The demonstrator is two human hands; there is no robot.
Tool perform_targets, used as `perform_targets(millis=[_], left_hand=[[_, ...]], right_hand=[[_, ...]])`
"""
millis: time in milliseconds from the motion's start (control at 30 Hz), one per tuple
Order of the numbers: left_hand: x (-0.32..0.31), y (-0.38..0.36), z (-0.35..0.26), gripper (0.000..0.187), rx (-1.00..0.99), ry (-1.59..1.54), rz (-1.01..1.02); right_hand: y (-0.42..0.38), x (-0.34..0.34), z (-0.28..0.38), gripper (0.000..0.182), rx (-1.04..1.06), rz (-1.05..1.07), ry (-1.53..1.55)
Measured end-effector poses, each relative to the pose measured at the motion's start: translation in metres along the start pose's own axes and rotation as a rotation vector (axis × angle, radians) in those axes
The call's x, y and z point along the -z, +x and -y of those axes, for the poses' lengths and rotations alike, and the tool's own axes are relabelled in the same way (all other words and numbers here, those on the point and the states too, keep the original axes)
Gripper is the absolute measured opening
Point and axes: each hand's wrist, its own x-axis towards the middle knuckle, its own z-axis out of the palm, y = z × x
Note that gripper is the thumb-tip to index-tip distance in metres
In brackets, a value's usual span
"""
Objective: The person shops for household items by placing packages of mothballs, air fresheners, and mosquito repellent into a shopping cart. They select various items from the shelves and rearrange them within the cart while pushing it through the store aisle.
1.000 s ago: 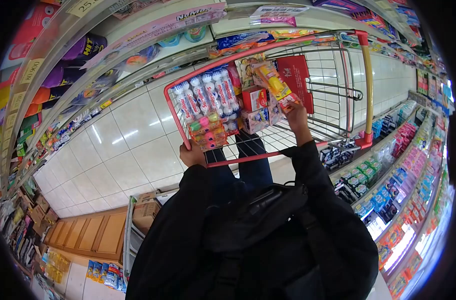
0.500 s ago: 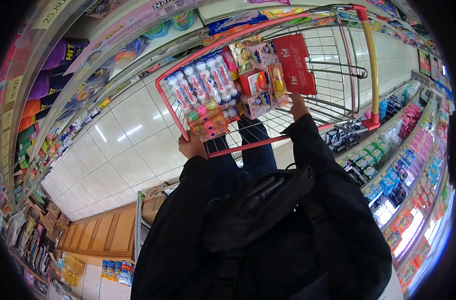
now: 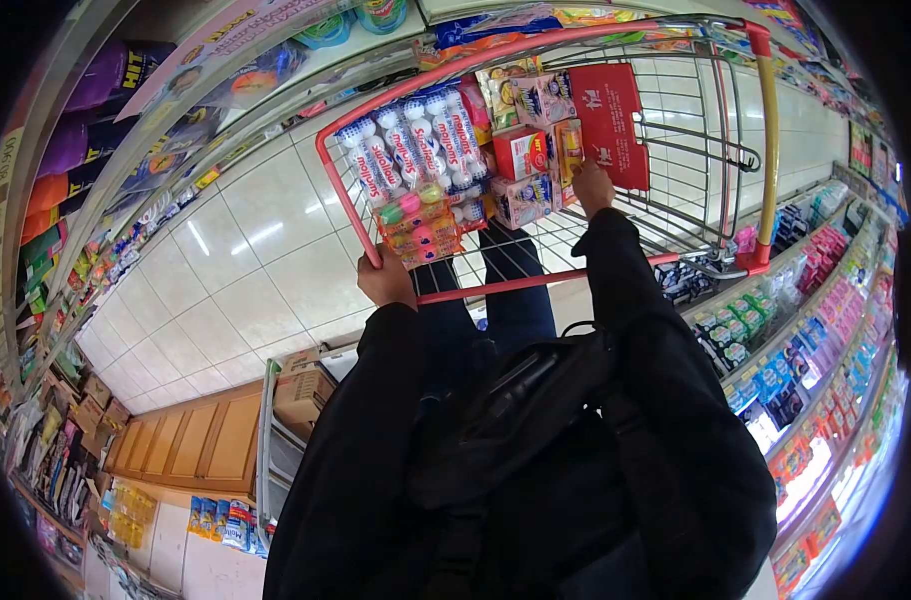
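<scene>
The shopping cart (image 3: pixel 338 190) has a wire basket with a red rim. My left hand (image 3: pixel 387 277) is wrapped round that rim at the near left corner. Inside the basket, my right hand (image 3: pixel 593 187) has its fingers closed at the near end of a yellow packet (image 3: pixel 568 140). Left of this packet lie a red and white box (image 3: pixel 522 153) and a pale printed pack (image 3: pixel 523 203). Packs of white balls marked Swallow (image 3: pixel 416 145) fill the basket's left part. Packs of coloured balls (image 3: pixel 421 235) lie nearest my left hand.
A red panel (image 3: pixel 616 130) sits in the cart, right of the packet. The cart's yellow handle (image 3: pixel 767 150) is at the right. Stocked shelves (image 3: pixel 806 330) curve along the right. Store shelving (image 3: pixel 106 200) lines the left. A cardboard box (image 3: pixel 302 390) stands behind on the left.
My right hand has moved farther into the basket, and the yellow packet now lies straighter beside the red and white box. The cart appears slightly farther right. My left hand keeps its hold.
</scene>
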Motion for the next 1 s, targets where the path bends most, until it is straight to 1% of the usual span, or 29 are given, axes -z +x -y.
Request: perform_targets(millis=[100,167,200,233,267,300,333,367,400,433,467,533,567,600,633,667,700,733,767,800,833,867,900,933,967,1000], left_hand=[[0.003,-0.002,-0.009,0.027,0.069,-0.019,0.019],[0.003,-0.002,-0.006,0.027,0.052,0.034,0.01],[0.002,-0.001,-0.005,0.027,0.043,0.054,0.002],[0.001,0.001,-0.004,0.027,0.023,0.075,0.0],[0.001,0.002,-0.004,0.027,0.007,0.096,-0.004],[0.001,0.001,-0.003,0.027,-0.004,0.121,-0.007],[0.004,-0.001,-0.008,0.028,0.019,0.109,-0.004],[0.003,-0.003,-0.009,0.029,0.007,0.098,-0.015],[0.004,-0.003,-0.01,0.03,-0.006,0.09,-0.025],[0.004,-0.002,-0.008,0.031,-0.023,0.083,-0.035],[0.004,0.0,-0.009,0.03,-0.007,0.098,-0.017],[0.006,0.0,-0.011,0.029,0.031,0.126,0.025],[0.006,0.001,-0.011,0.029,0.048,0.11,0.03],[0.005,0.0,-0.008,0.03,0.06,0.089,0.038],[0.005,0.0,-0.008,0.03,0.068,0.064,0.046],[0.007,-0.002,-0.011,0.032,0.043,0.069,0.025],[0.003,0.0,-0.003,0.033,0.062,0.069,0.06],[-0.002,0.003,0.006,0.034,0.075,0.065,0.095],[-0.004,0.004,0.009,0.038,0.096,0.054,0.117],[-0.001,0.002,0.001,0.04,0.114,0.02,0.093],[-0.003,0.003,0.003,0.042,0.084,0.034,0.085],[-0.008,0.003,0.008,0.043,0.103,0.044,0.048],[-0.002,0.002,0.001,0.043,0.093,0.047,0.071],[-0.008,0.004,0.009,0.042,0.074,0.06,0.066],[-0.005,0.003,0.004,0.04,0.071,0.102,0.086],[-0.004,0.003,0.002,0.038,0.08,0.1,0.094]], right_hand=[[0.006,0.003,-0.004,0.03,0.013,0.021,-0.002],[0.019,-0.01,-0.012,0.029,0.034,0.028,0.025],[0.034,-0.028,-0.025,0.029,0.082,0.013,0.002],[0.04,-0.034,-0.03,0.035,0.061,0.078,0.005],[0.033,-0.021,-0.019,0.042,0.04,0.143,0.005],[0.022,-0.004,-0.014,0.051,-0.027,0.245,-0.015],[0.013,0.011,-0.008,0.057,-0.056,0.347,0.021],[0.007,0.014,-0.004,0.059,-0.007,0.335,0.068],[-0.001,0.02,-0.006,0.06,0.035,0.344,0.026],[-0.012,0.024,-0.006,0.062,0.153,0.256,-0.058],[-0.028,0.032,-0.008,0.061,0.297,0.235,-0.002],[-0.058,0.038,-0.017,0.053,0.429,0.224,0.179],[-0.079,0.049,-0.018,0.042,0.45,0.234,0.223],[-0.092,0.053,-0.021,0.045,0.462,0.244,0.117],[-0.097,0.045,-0.041,0.046,0.852,0.13,0.121],[-0.132,0.079,-0.02,0.043,0.521,0.32,0.169],[-0.143,0.092,-0.017,0.038,0.481,0.391,0.081],[-0.144,0.083,-0.028,0.036,0.594,0.297,0.069],[-0.147,0.087,-0.028,0.037,0.599,0.337,0.119],[-0.134,0.077,-0.04,0.042,0.768,0.31,0.042],[-0.146,0.114,-0.017,0.048,0.654,0.49,0.048],[-0.152,0.144,0.003,0.05,0.685,0.527,0.049],[-0.154,0.168,0.022,0.05,0.733,0.506,0.067],[-0.161,0.196,0.045,0.049,0.768,0.407,0.079],[-0.165,0.221,0.066,0.047,0.801,0.313,0.09],[-0.16,0.238,0.081,0.04,0.942,0.184,0.119]])
